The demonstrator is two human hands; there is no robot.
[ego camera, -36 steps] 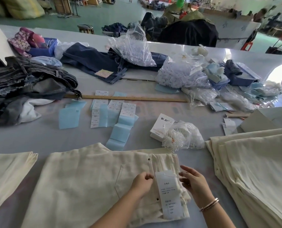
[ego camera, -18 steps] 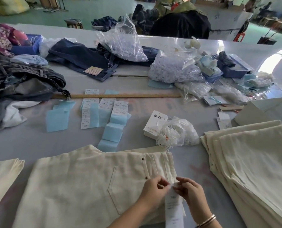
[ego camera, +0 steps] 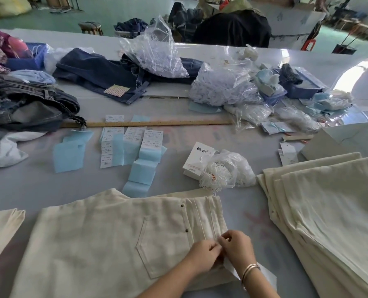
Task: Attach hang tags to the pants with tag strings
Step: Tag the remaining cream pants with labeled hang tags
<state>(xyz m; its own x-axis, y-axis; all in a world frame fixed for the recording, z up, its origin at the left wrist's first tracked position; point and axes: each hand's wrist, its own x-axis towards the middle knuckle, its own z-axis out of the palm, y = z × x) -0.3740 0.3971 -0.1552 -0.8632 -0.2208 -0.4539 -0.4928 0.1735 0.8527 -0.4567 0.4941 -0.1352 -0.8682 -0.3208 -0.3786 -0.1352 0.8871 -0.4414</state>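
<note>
Cream pants [ego camera: 105, 239] lie flat, lower centre. Left hand [ego camera: 202, 254] and right hand [ego camera: 235, 247] have fingers curled, pinching at the waistband edge; string too thin to see. Hang tag [ego camera: 264, 274] sits under the right wrist. Best: keep tag clear, close string snug.

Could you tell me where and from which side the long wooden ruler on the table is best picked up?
Probably near the middle of the wooden ruler, from above, fingers across its narrow width. It lies flat, and its left end sits against the dark jeans pile, so the centre is freer and should balance.
</note>
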